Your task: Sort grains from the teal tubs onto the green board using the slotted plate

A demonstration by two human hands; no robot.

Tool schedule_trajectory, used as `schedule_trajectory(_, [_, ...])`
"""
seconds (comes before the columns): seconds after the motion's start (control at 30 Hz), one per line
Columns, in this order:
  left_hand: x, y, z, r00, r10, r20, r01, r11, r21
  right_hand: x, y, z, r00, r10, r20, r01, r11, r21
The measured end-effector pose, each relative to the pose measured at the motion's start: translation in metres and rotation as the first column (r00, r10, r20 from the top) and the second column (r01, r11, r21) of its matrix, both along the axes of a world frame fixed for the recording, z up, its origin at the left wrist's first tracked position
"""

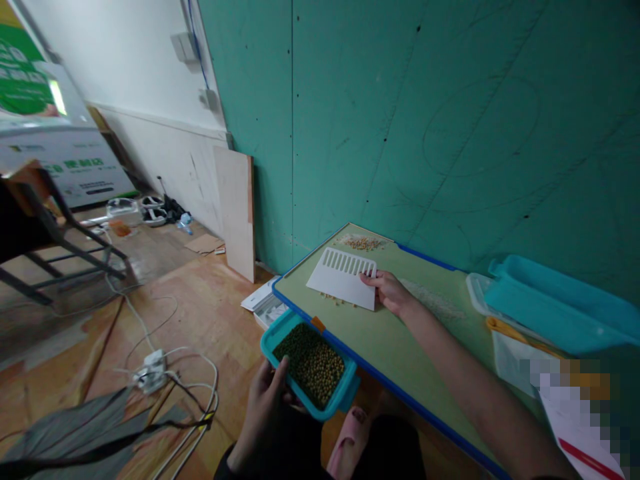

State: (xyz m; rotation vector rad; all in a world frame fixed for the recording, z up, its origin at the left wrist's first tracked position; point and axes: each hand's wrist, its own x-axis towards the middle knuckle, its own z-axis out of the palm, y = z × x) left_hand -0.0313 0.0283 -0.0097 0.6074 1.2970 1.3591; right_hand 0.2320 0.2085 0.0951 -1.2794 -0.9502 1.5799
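My left hand (265,400) grips the near side of a teal tray (280,331) filled with green beans (310,363), held just below the edge of the green table (400,347). My right hand (389,291) holds the right edge of a white comb-like scraper (343,280) lying flat on the table top. A few loose grains lie under the scraper's near edge. A small heap of tan grains (363,243) sits at the table's far corner. A faint streak of white grains (435,301) runs to the right of my right hand.
A teal bin (560,303) rests on a clear container at the table's right, with papers (575,427) near it. A green wall (425,120) backs the table. On the floor lie a power strip with cables (153,370), a wooden board (235,210) and a chair frame (60,247).
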Motion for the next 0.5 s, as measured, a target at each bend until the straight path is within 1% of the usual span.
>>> schedule_trajectory(0.13, [0.0,-0.001,-0.003,1.0,-0.008,0.023,0.007,1.0,0.017,0.0,-0.002,0.0,1.0,-0.012,0.01,0.012,1.0,0.003])
schedule_trajectory(0.3, [-0.002,-0.001,-0.008,1.0,-0.001,0.011,0.001,0.999,0.048,0.002,-0.006,0.002,1.0,0.007,0.022,-0.007,1.0,0.007])
schedule_trajectory(0.5, [-0.002,-0.001,-0.011,1.0,-0.011,0.006,0.011,0.999,0.047,0.003,-0.01,0.001,0.999,0.032,0.016,-0.032,0.999,0.004])
